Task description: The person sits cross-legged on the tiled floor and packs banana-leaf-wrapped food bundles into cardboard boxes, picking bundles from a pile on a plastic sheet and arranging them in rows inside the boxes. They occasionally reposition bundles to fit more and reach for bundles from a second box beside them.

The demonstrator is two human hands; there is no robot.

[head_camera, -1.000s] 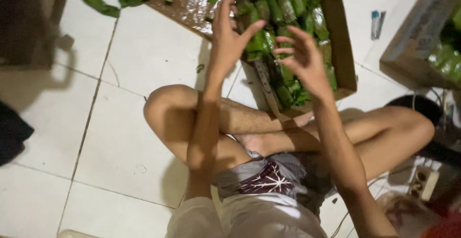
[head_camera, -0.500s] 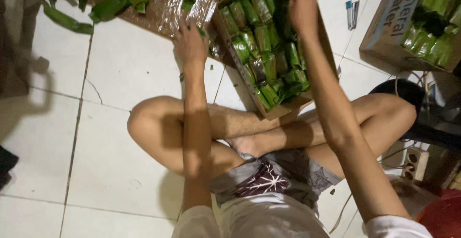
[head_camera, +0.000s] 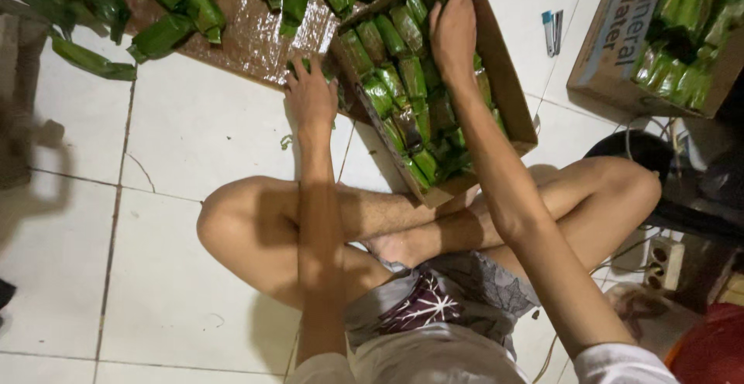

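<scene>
Two bare legs crossed on the white tiled floor (head_camera: 178,128) sit closest to the camera, and both arms reach forward over them. Left hand (head_camera: 310,99) is spread flat, fingers apart, palm down right at the near left corner of the shallow brown cardboard tray (head_camera: 508,82), touching its edge and the wet brown sheet (head_camera: 248,31) underneath, not gripping anything as far as I can see. Right hand (head_camera: 453,31) is further out, resting down on the rows of green leaf-wrapped parcels (head_camera: 403,89) packed inside the tray, fingers loosely curled over them; can't tell if it's actually pinching one or just pressing.

Key relation: the parcels lie directly under the right hand's palm and run back toward the body from it, their long axes running about the same way as the tray's long side. So the right hand is the one on them, while the left is just beside the row, outside the tray wall.

Further off, loose green leaf parcels (head_camera: 167,12) are scattered on the sheet, and a second cardboard box (head_camera: 612,58) with more bundles sits off to the right.
</scene>
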